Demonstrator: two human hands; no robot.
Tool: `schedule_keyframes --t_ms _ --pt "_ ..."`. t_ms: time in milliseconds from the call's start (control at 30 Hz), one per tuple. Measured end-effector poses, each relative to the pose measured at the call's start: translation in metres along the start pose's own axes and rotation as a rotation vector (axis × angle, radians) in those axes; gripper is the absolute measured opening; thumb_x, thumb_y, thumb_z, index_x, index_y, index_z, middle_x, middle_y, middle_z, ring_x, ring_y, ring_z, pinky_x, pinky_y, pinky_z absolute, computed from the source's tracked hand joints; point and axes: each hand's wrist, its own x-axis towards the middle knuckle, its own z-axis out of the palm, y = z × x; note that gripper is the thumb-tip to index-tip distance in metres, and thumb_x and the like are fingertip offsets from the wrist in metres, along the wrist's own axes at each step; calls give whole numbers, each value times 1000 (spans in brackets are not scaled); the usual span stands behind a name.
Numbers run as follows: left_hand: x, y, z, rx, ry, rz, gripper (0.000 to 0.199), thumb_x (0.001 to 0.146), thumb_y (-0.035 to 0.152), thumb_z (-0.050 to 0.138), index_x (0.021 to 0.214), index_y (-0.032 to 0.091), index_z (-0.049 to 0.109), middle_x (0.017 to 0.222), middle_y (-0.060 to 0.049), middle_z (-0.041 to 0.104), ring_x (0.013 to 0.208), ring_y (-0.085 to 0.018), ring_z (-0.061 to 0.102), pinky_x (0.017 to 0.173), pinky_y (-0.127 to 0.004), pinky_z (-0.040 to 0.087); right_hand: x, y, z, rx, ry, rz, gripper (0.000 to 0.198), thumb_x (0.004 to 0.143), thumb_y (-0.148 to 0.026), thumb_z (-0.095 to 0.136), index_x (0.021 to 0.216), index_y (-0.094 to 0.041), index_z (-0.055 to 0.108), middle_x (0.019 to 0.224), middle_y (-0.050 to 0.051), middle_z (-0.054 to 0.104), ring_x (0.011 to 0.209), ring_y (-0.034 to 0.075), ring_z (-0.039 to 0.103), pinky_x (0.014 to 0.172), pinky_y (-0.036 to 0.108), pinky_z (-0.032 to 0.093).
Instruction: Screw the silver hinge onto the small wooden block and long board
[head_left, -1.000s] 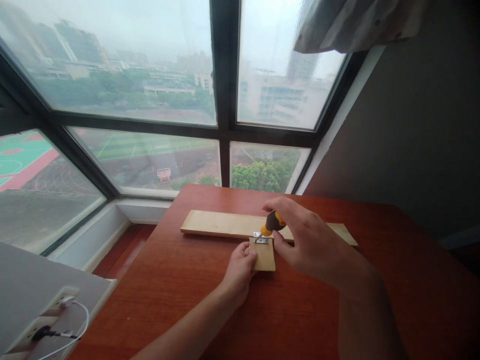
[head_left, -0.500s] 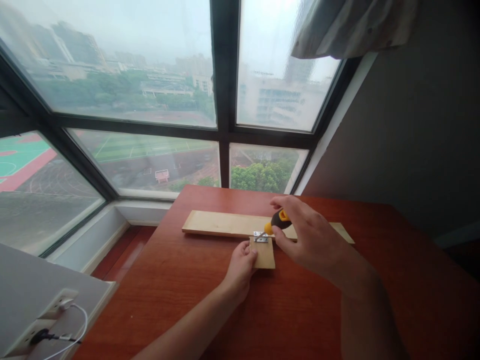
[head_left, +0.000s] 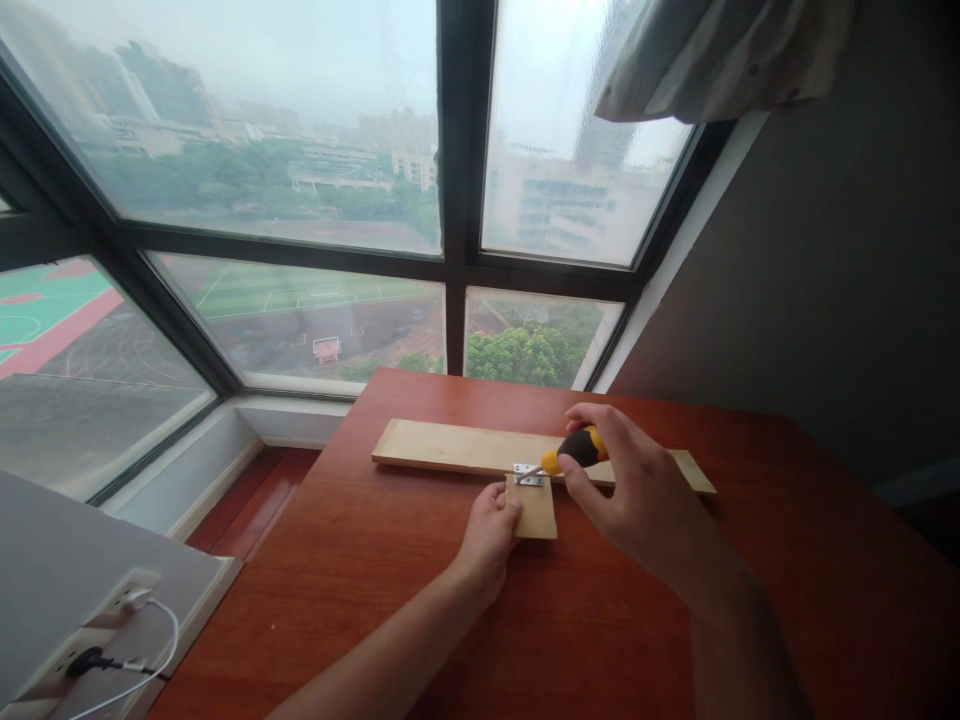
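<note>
My right hand (head_left: 637,485) is closed around the yellow and black handle of a screwdriver (head_left: 576,450). Its shaft slants down to the left, and the tip meets a small silver hinge (head_left: 528,475). The hinge lies across the joint between a long pale wooden board (head_left: 450,447) and a short wooden piece (head_left: 534,512). With thumb and fingers, my left hand (head_left: 489,525) grips the left edge of the short piece. Part of the long board is hidden behind my right hand. Any screw under the tip is too small to make out.
The boards rest on a reddish-brown wooden table (head_left: 375,590). Windows with dark frames (head_left: 456,200) stand behind it, and a grey wall (head_left: 810,280) is at the right. At lower left are wall sockets (head_left: 97,650) with plugged-in cables.
The screwdriver has tilted lower, its handle moving right and slightly down with my right hand. My left hand keeps its grip on the short piece. The whole view has shifted slightly.
</note>
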Motion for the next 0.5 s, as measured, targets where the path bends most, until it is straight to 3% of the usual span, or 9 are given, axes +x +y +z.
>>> schedule_keyframes --t_ms 100,200,400,500 --pt "0 0 1 2 14 -3 26 72 18 70 96 13 60 89 -9 70 77 -17 65 70 -27 51 0 4 4 -46 50 68 24 92 -37 52 112 -23 51 109 8 66 94 25 65 75 35 50" --pt "-2 1 2 7 25 -11 25 73 14 67 97 13 59 90 -9 70 78 -18 65 71 -28 52 0 7 7 -28 76 80 20 92 -34 51 109 -23 52 105 7 66 91 24 66 70 32 50" --pt "-2 1 2 0 29 -10 28 73 14 68 98 13 57 92 -9 70 78 -19 66 72 -29 53 -4 2 3 27 56 31 33 83 -18 53 115 -23 49 109 6 63 96 22 62 83 34 48" --pt "-1 0 1 5 39 -5 29 73 15 69 99 13 57 94 -10 70 78 -18 67 73 -29 53 -4 2 3 17 53 23 33 84 -22 55 116 -23 49 109 5 63 94 22 62 82 34 48"
